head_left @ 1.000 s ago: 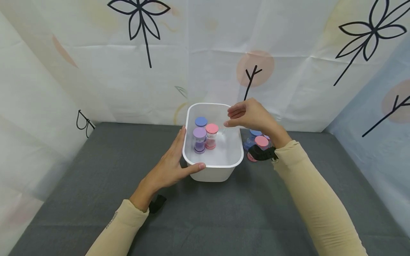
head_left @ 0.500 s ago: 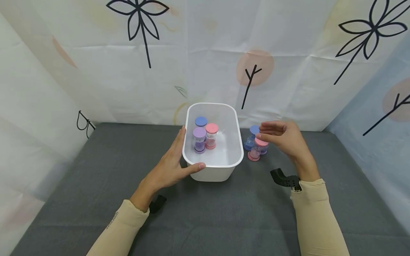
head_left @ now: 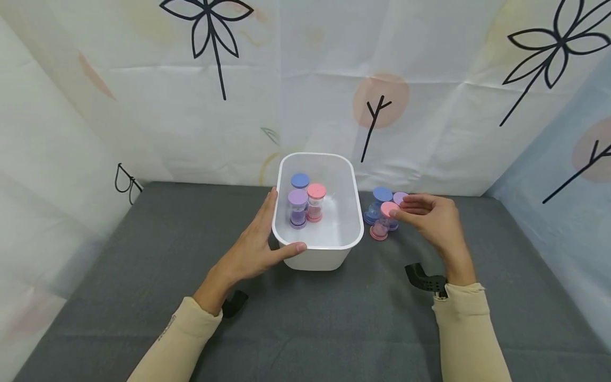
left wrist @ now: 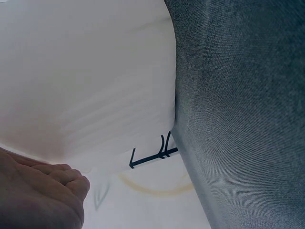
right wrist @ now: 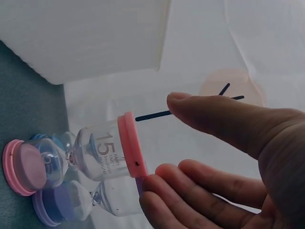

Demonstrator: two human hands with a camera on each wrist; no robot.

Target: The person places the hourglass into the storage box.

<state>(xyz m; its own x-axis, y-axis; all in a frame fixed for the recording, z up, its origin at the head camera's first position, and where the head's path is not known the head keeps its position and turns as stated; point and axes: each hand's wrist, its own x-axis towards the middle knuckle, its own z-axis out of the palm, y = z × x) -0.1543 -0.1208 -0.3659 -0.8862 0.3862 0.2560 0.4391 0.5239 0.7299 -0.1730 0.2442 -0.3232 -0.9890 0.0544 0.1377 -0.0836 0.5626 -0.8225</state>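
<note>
A white plastic bin (head_left: 317, 260) stands mid-table with three sand timers upright in its left part: blue (head_left: 299, 181), purple (head_left: 298, 198) and pink (head_left: 316, 191). My left hand (head_left: 250, 252) rests on the bin's left side, fingers straight along the wall, thumb over the near rim. To the right of the bin, a second pink sand timer (right wrist: 102, 151) stands on the table, marked 15. My right hand (head_left: 431, 220) is at its top, thumb and fingers apart around the pink cap without pinching it. Beside it are another blue timer (head_left: 372, 214) and another purple timer (head_left: 400, 198).
A dark grey cloth (head_left: 305, 329) covers the table. A white patterned curtain (head_left: 315, 95) hangs close behind the bin, and more fabric hangs at both sides. The bin's right wall lies between the two groups of timers.
My right hand has moved from above the bin out to the right and down to the timers outside it. The left hand and the bin have stayed put.
</note>
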